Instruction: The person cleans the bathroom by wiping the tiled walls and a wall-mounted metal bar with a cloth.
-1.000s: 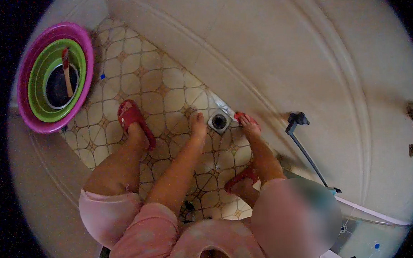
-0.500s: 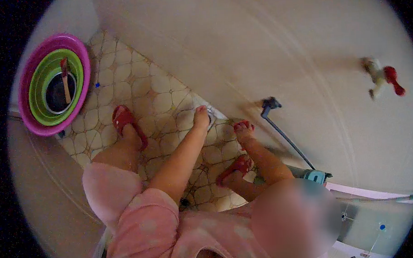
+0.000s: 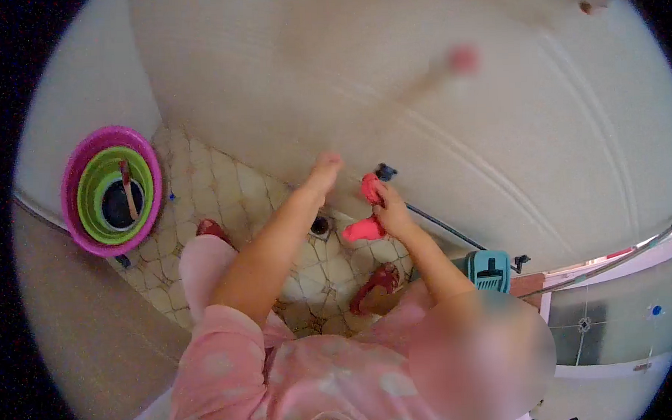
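My left hand (image 3: pixel 327 168) is blurred in front of the wall, above the drain hole (image 3: pixel 319 225); whether it holds anything does not show. My right hand (image 3: pixel 388 208) is closed around a bright red, soft-looking thing (image 3: pixel 364 230), which sticks out on both sides of the fingers; its exact kind is unclear. Close by, a dark fixture (image 3: pixel 385 171) joins a long dark rod or hose (image 3: pixel 447 227) along the wall. Red slippers (image 3: pixel 373 289) are on my feet on the tiled floor.
A pink basin (image 3: pixel 76 226) holds a green basin (image 3: pixel 87 213) with a dark inner container and a wooden-handled brush (image 3: pixel 130 199). A teal plastic container (image 3: pixel 488 271) stands at right. A blurred red spot (image 3: pixel 464 57) shows against the pale wall. Glazed panels are at lower right.
The view has shifted. My left hand has come away from the floor, and the dark drain hole now shows. My right hand has moved up with the red thing, away from my foot.
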A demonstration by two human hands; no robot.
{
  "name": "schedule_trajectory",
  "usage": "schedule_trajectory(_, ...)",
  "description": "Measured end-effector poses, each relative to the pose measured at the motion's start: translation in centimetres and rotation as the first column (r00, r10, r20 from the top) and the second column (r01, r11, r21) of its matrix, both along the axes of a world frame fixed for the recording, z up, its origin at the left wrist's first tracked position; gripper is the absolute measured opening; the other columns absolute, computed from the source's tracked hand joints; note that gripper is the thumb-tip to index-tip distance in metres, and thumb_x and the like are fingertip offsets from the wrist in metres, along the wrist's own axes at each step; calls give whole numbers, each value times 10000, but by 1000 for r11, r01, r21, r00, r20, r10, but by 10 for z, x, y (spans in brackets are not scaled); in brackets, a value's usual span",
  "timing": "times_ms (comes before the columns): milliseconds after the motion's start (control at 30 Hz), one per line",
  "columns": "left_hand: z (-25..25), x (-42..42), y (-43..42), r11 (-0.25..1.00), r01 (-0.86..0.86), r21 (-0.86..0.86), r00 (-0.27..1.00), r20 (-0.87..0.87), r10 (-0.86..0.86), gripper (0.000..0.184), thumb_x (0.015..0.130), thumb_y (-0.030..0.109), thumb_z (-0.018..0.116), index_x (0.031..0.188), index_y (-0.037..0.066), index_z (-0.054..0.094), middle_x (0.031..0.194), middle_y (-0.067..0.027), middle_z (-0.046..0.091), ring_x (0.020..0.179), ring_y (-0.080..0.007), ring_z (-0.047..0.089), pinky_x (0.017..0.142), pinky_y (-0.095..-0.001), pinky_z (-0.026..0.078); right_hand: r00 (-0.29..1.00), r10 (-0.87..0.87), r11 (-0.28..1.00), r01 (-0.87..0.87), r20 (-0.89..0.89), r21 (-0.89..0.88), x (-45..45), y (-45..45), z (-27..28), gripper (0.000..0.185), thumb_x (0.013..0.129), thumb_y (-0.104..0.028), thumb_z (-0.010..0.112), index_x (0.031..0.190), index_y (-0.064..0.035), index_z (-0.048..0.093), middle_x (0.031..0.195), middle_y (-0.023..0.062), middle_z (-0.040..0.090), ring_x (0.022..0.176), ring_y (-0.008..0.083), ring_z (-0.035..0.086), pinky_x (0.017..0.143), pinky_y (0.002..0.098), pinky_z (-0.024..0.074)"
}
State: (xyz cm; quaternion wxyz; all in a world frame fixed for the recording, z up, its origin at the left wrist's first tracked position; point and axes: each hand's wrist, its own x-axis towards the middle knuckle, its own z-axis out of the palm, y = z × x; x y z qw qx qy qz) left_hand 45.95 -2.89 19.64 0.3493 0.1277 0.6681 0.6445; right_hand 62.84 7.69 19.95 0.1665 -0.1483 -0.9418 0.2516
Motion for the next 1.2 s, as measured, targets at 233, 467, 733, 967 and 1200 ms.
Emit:
schedule_trajectory(233,24,21,-3,900,428,88,885,161,-436,462,850,362,569,1216,115,433,1114,-69,521,1005,-201,506,817,-384,442,988,-156,917,145,0,-372,-22,1,20,653,709,-117,662,1296,-35,389,1204,190,430,1109,310,449,946,360,371)
schedule_trajectory(467,26,18,15,939,214,269,952,158,-262,322,877,175,512,1161,31,465,1021,-104,570,914,-213,570,776,-352,488,983,-172,521,37,-62,-853,-24,-3,56,602,758,-140,672,1283,-60,388,1154,95,487,971,204,519,805,308,449)
schedule_trajectory(733,14,-3,47,865,327,381,899,158,-409,283,871,155,516,1134,57,484,1031,-73,556,949,-214,556,803,-374,479,984,-177,579,74,-36,-812,-17,24,51,501,773,-190,691,1185,-45,444,996,89,549,874,162,545,675,290,468)
schedule_trajectory(967,42,5,74,934,302,194,952,1,-308,326,846,177,562,1149,109,462,1149,-87,479,1014,-187,460,883,-338,394,673,-665,534,127,-323,-836,5,44,66,360,792,-201,668,1038,-41,459,969,95,542,857,176,533,742,310,443)
schedule_trajectory(1200,56,-25,72,996,-54,76,783,-615,89,582,744,56,627,1269,125,386,1316,-149,311,1187,-283,336,979,-396,309,168,-449,573,807,-877,-139,26,98,158,317,742,-32,594,1031,-12,464,1109,187,465,1049,332,442,918,412,347)
